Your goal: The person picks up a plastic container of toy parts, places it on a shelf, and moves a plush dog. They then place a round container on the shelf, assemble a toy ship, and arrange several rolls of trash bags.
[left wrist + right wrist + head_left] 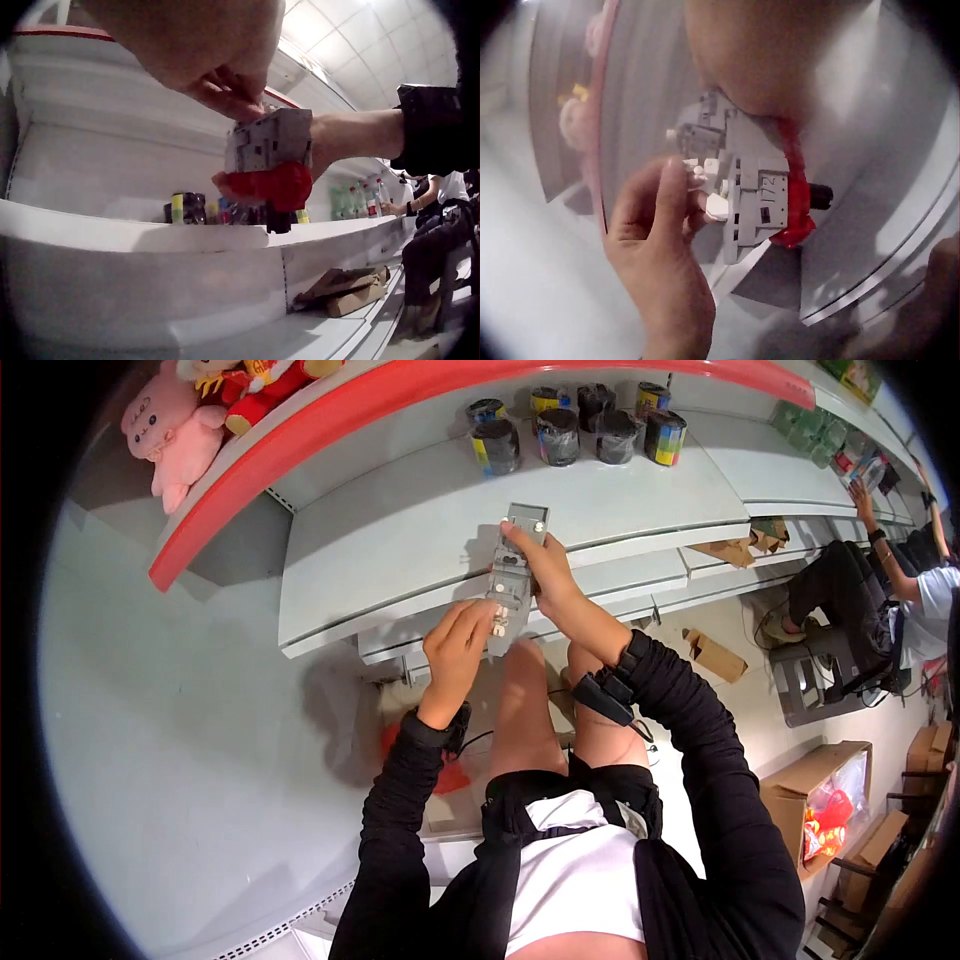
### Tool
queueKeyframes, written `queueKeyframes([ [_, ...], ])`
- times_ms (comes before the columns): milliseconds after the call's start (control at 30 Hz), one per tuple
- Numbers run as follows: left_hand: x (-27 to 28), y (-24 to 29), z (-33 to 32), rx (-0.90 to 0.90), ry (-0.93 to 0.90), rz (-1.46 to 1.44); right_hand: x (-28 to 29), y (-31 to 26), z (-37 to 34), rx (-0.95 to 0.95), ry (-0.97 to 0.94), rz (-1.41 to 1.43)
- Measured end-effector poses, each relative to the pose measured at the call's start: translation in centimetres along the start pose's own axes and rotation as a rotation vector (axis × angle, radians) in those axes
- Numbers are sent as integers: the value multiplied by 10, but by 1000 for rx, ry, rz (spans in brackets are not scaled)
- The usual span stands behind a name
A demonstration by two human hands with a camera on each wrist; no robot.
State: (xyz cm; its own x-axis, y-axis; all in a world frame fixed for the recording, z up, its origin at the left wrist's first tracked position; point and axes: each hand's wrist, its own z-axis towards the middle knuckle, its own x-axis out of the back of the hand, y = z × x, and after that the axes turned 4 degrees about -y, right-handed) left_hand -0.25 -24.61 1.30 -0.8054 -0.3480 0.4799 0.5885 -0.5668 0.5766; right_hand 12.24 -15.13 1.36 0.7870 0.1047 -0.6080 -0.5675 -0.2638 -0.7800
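A grey model warship (pixel 513 575) with a red lower hull (pixel 266 186) and the number 172 on its side (pixel 766 196) is held up over the shelf's front edge. My right hand (pixel 548 572) grips it along one side, thumb on its deck. At the end nearer my body, my left hand (pixel 462 645) pinches a small white part (pixel 717 207) at the deck with thumb and fingers. More small white pieces (pixel 699 169) stand beside those fingertips. A black stub (pixel 280 222) sticks out under the red hull.
Several black plastic-wrapped rolls (pixel 557 438) stand at the back of the white shelf (pixel 400 540). Plush toys (pixel 172 435) sit on the red-edged shelf above. At right are green bottles (pixel 815 435), a seated person (pixel 905 600) and an open cardboard box (pixel 790 800). Flattened cardboard (pixel 349 292) lies on a lower shelf.
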Motion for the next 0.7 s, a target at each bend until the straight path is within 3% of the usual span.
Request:
queueKeyframes([
  [700, 2, -2, -7, -144, 23, 53, 3, -3, -5, 42, -47, 10],
])
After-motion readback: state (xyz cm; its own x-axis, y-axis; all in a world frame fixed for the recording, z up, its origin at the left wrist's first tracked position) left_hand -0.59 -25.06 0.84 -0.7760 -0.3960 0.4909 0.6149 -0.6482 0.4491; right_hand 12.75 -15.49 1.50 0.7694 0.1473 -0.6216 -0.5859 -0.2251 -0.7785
